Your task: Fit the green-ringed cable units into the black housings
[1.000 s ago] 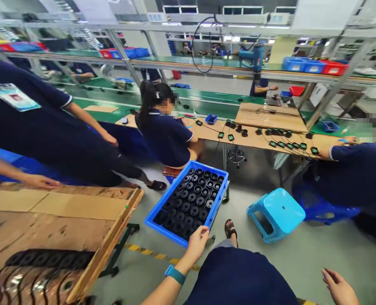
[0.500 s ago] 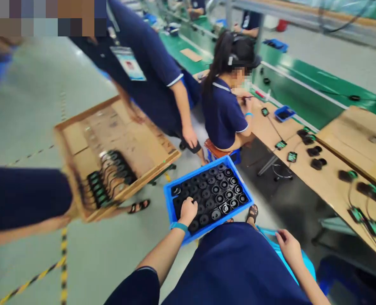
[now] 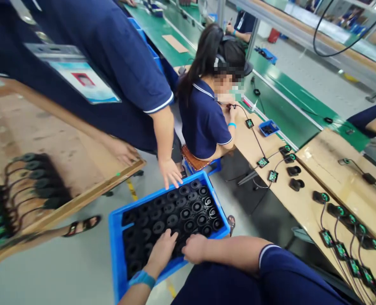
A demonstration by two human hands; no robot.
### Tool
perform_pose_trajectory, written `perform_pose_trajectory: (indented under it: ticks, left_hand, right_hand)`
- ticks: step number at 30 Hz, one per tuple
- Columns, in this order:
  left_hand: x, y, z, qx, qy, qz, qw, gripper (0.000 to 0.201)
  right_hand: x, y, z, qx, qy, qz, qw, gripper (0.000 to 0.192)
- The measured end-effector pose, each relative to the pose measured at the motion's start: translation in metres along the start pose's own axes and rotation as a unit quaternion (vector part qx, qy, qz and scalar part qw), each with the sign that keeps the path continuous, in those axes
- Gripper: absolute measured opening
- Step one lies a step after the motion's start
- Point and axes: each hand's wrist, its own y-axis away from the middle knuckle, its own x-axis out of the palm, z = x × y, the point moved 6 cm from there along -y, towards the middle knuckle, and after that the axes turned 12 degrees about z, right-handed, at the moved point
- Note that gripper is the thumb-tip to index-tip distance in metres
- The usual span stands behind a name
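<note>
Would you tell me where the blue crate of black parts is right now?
The blue crate sits low and centre-left in the head view, with the left hand and right hand inside its near edge.

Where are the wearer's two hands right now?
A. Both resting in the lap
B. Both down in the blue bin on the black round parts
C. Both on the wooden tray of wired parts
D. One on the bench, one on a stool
B: the left hand and right hand both rest on the black round parts inside the blue bin.
</note>
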Motion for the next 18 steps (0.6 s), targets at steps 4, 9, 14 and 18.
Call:
perform_pose_trajectory:
  ticks: [4, 9, 14, 18]
  left_hand:
    - [-0.011, 0.001, -0.005, 0.054, -0.014, 0.001, 0.998, 0.034]
    - [-0.020, 0.006, -0.005, 0.069, 0.031, -0.015, 0.997, 0.030]
    - [-0.005, 0.006, 0.009, 0.060, 0.085, -0.046, 0.993, 0.019]
    - [0.003, 0.024, 0.016, 0.053, 0.128, -0.089, 0.986, 0.011]
  right_hand:
    - [0.005, -0.029, 0.014, 0.014, 0.025, 0.053, 0.998, 0.023]
    - [0.020, -0.055, 0.017, 0.022, 0.074, 0.100, 0.992, 0.018]
    - [0.035, -0.078, 0.016, -0.029, 0.130, 0.099, 0.986, 0.016]
    - [0.042, -0.078, 0.017, -0.095, 0.148, 0.062, 0.982, 0.022]
